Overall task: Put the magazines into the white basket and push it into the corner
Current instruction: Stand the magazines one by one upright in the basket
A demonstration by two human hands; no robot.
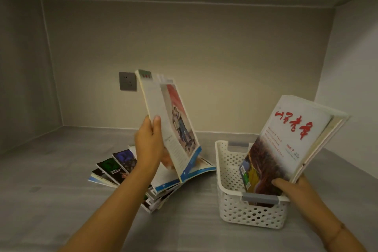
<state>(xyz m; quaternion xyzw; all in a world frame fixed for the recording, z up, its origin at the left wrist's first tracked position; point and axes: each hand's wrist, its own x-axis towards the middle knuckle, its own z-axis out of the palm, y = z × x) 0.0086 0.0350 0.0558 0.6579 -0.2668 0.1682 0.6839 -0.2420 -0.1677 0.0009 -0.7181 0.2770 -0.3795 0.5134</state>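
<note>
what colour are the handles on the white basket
Grey, seen in the head view: the near handle on the white basket.

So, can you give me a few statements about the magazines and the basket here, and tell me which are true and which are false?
1. The right hand holds a bundle of magazines whose lower end is inside the white basket. True.
2. The left hand lies flat and empty on the shelf. False: it grips a raised magazine by its edge.
3. A fanned pile of magazines lies left of the basket. True.
4. A plug sits in the wall socket. False: nothing is plugged into it.
</note>
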